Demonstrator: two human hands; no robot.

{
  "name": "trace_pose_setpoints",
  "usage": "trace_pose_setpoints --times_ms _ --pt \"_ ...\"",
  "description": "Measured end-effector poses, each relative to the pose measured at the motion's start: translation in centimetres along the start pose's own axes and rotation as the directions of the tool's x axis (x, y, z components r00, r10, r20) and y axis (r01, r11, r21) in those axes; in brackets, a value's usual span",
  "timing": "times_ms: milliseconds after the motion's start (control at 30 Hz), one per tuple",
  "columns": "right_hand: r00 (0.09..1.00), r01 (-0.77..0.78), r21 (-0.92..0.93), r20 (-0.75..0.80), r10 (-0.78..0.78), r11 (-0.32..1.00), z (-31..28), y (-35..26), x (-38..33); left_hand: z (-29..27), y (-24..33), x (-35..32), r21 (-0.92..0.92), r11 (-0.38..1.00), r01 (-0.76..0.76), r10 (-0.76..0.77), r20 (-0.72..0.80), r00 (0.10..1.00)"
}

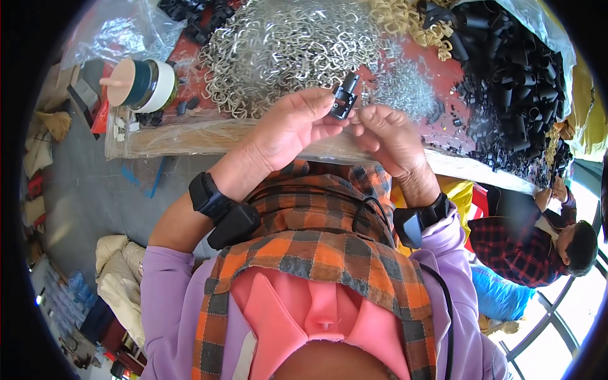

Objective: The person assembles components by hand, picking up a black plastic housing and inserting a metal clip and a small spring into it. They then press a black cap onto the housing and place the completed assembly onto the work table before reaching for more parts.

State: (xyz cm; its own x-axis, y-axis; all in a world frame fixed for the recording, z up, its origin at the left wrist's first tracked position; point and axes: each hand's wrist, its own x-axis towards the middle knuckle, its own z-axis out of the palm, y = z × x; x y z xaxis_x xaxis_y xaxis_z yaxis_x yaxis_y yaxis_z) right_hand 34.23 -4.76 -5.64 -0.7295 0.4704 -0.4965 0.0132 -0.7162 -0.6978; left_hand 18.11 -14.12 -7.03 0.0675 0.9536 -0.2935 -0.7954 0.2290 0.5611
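My left hand [285, 126] pinches a small black part [344, 98] with a squarish body and a stubby round end, above the table's near edge. Close beside it, my right hand [396, 136] has thumb and fingers pressed together at the part's lower right; whatever lies between those fingertips is too small to make out. Just beyond my hands spreads a big heap of bent silver metal loops [272, 54]. Tiny silver pieces [405, 92] form a smaller pile to its right.
Black tubular parts [500, 88] cover the table's right side, with gold-coloured loops [405, 16] at the back. A lidded jar [142, 85] stands at the left, near a clear plastic bag [126, 31]. Plastic wraps the table's front edge [209, 136]. Another person [519, 247] works at the far right.
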Motion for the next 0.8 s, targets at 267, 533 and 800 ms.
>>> trace_pose_setpoints --times_ms 267,533,800 --pt "0.99 0.113 0.055 0.076 -0.117 0.992 -1.7 0.3 -1.0 1.2 -0.7 1.7 -0.049 0.999 -0.009 0.011 0.039 0.999" --pt "0.94 0.308 -0.038 -0.139 -0.31 0.951 -1.3 1.4 -0.8 3.0 -1.5 2.2 -0.026 0.992 -0.122 0.123 0.021 0.992" --pt "0.984 0.173 -0.056 -0.031 -0.174 0.983 -2.0 0.3 -1.1 2.4 -1.0 1.5 -0.032 0.993 -0.112 0.114 0.071 0.991"
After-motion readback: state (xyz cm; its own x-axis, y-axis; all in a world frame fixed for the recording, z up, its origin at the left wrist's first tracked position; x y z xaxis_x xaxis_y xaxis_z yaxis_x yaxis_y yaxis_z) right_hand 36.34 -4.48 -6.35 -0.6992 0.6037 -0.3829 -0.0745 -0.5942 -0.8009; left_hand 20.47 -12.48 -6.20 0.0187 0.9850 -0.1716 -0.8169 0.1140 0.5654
